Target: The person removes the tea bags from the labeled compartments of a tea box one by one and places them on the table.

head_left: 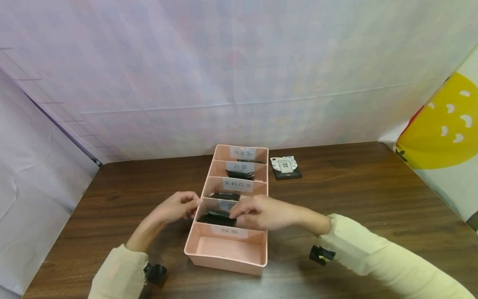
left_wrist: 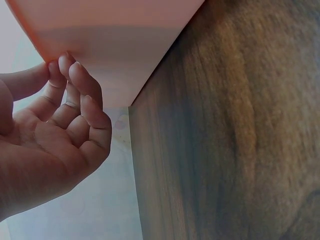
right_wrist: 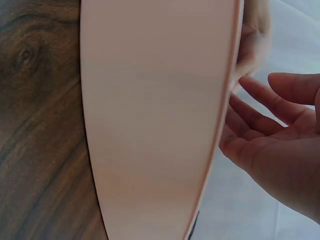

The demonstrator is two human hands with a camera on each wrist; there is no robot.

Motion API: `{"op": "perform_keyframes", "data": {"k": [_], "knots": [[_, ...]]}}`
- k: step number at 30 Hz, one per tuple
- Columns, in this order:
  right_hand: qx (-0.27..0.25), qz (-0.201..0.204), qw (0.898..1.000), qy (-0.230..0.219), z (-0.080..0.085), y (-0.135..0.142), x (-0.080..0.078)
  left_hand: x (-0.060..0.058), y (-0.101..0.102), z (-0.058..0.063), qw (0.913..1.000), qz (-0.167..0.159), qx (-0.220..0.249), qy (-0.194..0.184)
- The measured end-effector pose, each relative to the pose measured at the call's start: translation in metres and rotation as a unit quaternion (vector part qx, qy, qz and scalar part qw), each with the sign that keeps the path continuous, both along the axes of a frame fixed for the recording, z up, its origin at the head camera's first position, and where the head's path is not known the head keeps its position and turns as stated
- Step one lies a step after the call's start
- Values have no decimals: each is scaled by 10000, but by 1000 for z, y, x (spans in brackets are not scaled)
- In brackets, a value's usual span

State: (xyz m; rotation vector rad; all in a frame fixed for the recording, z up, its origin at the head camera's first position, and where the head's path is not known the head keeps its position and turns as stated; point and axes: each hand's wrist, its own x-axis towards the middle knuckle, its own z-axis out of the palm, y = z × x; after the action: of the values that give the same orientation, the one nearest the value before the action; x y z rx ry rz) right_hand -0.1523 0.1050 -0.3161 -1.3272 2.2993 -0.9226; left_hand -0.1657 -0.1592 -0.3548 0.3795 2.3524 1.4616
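A long pink divided box (head_left: 225,260) stands lengthwise on the table, its dividers bearing white labels with handwriting. My left hand (head_left: 179,207) is at the box's left rim; in the left wrist view its thumb and fingertips meet at the edge of the wall, pinching it. My right hand (head_left: 267,211) reaches over the right rim into the second compartment from the front. Its fingertips are right by a dark tea sachet (head_left: 216,218) lying there. In the right wrist view the thumb stands apart from the extended fingers, whose tips are partly hidden behind the rim.
Dark sachets also lie in the three compartments behind, such as one sachet (head_left: 240,175) near the back. A black-and-white packet (head_left: 286,167) lies right of the box on the brown wooden table (head_left: 354,187). A pale curtain (head_left: 239,83) hangs along the back.
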Motion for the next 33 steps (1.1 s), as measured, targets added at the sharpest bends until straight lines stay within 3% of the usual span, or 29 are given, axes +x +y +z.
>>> {"op": "perform_keyframes", "data": {"k": [6,22,33], "knots": [[182,102,9998,70,-5,-3,1,1,1,2,10000,-20,-27,33],[216,-375,9991,31,-2,0,0,-1,-1,-1,9999,-3,-106,-12],[118,-414,9990,156,-3,8,-4,-2,-2,-2,10000,-26,-68,-47]]}}
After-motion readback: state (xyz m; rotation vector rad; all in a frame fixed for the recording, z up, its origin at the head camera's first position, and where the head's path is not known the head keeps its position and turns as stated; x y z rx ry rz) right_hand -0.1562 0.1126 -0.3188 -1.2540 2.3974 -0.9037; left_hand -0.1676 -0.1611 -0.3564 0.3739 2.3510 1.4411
